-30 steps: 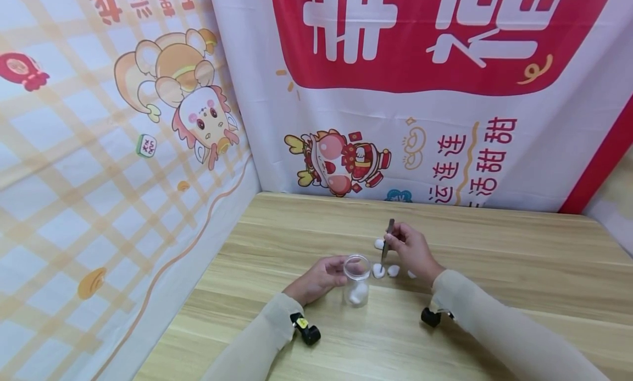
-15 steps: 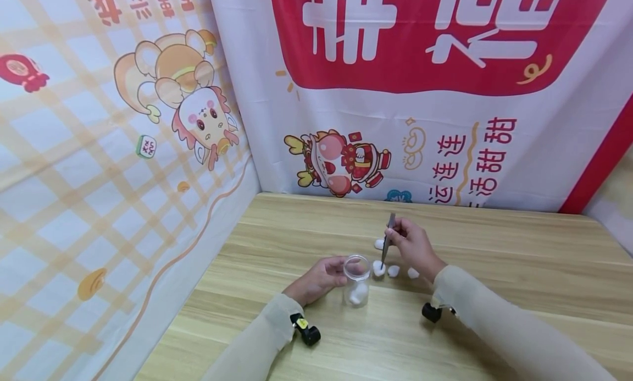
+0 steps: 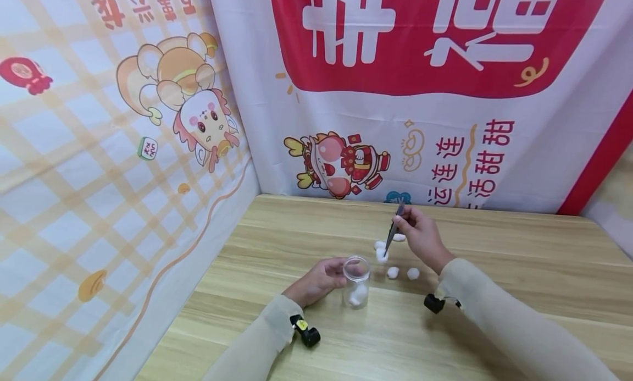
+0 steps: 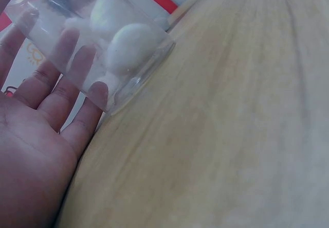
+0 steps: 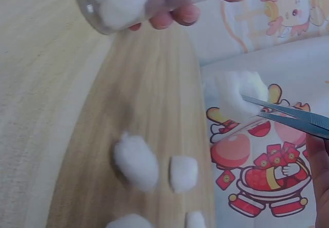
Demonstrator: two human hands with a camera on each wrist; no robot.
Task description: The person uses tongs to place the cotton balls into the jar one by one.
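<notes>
My left hand (image 3: 318,280) grips a clear plastic jar (image 3: 357,280) standing lidless on the table, thumb and fingers round its side. Several white cotton balls (image 4: 131,48) lie in the bottom of the jar, seen through its wall in the left wrist view. To the right, my right hand (image 3: 421,239) holds a pair of metal tweezers (image 3: 394,228), pointed down. A cotton ball (image 5: 239,95) is pinched between the tweezer tips, raised above the table and to the back right of the jar mouth.
Loose cotton balls (image 3: 393,272) lie on the wood-grain table (image 3: 475,337) right of the jar and behind it, beneath my right hand. A printed cloth (image 3: 267,150) hangs along the table's back edge, and a checked one (image 3: 64,216) along the left side.
The tweezers have lifted the cotton ball that lay beside the jar. My right hand has moved up and slightly right with it. My left hand and the jar stay put.
</notes>
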